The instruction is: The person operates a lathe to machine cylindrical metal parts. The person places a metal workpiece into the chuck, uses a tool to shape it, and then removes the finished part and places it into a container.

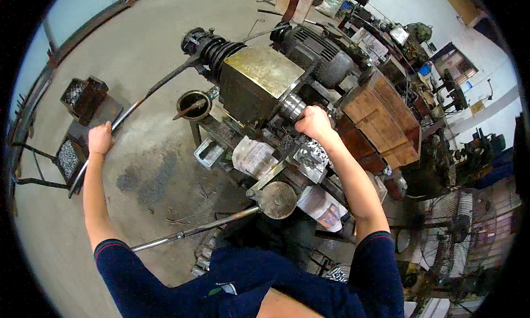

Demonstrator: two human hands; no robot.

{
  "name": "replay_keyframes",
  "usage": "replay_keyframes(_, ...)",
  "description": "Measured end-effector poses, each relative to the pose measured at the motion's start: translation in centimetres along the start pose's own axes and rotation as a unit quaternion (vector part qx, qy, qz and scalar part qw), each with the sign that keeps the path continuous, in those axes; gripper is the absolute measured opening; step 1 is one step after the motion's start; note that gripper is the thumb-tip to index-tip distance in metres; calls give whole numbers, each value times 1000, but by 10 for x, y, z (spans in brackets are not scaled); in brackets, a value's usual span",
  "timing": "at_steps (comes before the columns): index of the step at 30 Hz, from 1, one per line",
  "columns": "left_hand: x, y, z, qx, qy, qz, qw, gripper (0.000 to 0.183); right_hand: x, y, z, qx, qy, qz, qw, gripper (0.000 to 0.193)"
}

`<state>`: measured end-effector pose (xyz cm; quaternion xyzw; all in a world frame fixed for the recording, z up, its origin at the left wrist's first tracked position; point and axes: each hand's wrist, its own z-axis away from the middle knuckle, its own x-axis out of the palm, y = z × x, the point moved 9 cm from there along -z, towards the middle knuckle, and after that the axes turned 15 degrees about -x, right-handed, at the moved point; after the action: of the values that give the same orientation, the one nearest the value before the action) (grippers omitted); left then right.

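Observation:
At the left, my left hand (101, 139) is wrapped round a long metal lever (160, 87). The lever runs up to the far end of a small lathe-like machine with a box-shaped metal headstock (265, 69). My right hand (316, 123) is closed at the front of the shiny round spindle nose (291, 106); whatever its fingers grip there is hidden. Just below that hand sits a greasy metal tool slide (311, 160). A second long lever (193, 231) joins a round metal disc (277, 200) near my body, with neither hand on it.
An electric motor (320, 53) sits behind the headstock. Right of the machine stands a wooden box (381, 116); a caged fan (458, 229) is farther right. A round pot (193, 105) holds a brush. Metal bins (83, 100) with small parts stand at the left.

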<state>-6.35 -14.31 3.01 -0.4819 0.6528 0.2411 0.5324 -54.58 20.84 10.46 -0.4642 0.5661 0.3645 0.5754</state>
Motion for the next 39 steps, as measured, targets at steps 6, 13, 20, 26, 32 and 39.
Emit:
replay_keyframes(6, -43, 40, -4, -89, 72, 233, 966, 26, -64, -34, 58, -158, 192, -9, 969, 30)
replay_keyframes(13, 178, 196, 65, -121, -356, 416, 828, 56, -82, 37, 223, -41, 244, -43, 968, 31)
replay_keyframes(20, 135, 328, 79, 177, -206, 3, 963, 15, -32, 133, 446, 294, 157, -37, 942, 32)
replay_keyframes(26, 105, 317, 61, 151, -172, 22, 973, 19, 10, 205, 594, 478, 50, 83, 873, 43)
replay_keyframes(32, 73, 274, 94, 135, -357, 208, 901, 40, 71, 231, 708, 644, -64, 91, 757, 27)
replay_keyframes(39, -96, 287, 237, 132, -597, 394, 687, 38, 128, 85, 699, 577, -29, -66, 814, 29)
